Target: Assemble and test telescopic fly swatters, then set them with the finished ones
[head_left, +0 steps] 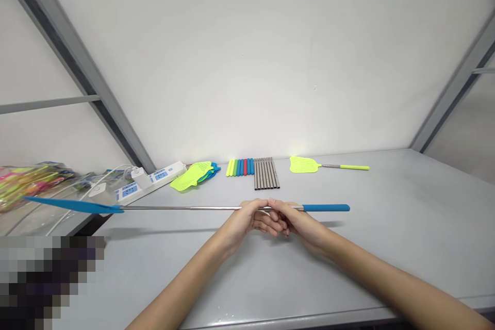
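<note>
Your left hand [249, 215] and right hand [293, 216] grasp the blue swatter [189, 208], likely light, slick-shafted, best held by its handle [327, 208].

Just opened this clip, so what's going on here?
A person's left grip and right grip meet on the metal rod of a blue fly swatter, holding it above the grey table. Its blue head points left, its blue handle right. Behind it on the table lie yellow and blue swatter heads, a row of coloured handles, metal tubes side by side and, farther right, a complete yellow swatter.
</note>
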Demonstrator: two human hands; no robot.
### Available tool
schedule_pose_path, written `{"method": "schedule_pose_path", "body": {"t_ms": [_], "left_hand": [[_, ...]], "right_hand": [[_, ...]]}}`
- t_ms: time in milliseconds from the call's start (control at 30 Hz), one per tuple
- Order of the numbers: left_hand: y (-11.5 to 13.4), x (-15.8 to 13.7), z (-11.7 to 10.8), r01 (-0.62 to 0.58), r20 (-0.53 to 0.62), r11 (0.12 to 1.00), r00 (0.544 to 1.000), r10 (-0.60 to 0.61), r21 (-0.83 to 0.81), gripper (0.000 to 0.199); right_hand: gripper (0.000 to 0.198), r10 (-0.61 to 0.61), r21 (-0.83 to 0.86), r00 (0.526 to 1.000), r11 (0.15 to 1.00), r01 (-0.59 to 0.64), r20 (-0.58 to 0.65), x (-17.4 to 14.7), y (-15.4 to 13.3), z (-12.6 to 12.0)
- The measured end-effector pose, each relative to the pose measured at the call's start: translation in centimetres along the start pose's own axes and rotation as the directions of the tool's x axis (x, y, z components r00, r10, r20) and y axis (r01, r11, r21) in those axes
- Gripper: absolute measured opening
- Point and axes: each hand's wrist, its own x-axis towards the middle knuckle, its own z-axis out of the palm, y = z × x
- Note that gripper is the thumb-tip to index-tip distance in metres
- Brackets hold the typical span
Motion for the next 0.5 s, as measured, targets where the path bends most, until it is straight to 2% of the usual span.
{"method": "schedule_pose_path", "body": {"t_ms": [500], "left_hand": [[-0.29,0.18,-0.12,-0.010,0.024,1.000,1.000,0.011,-0.023,0.041]], "right_hand": [[0.045,0.000,0.022,0.999,1.000,-0.001,0.041,-0.01,-0.14,0.19]]}}
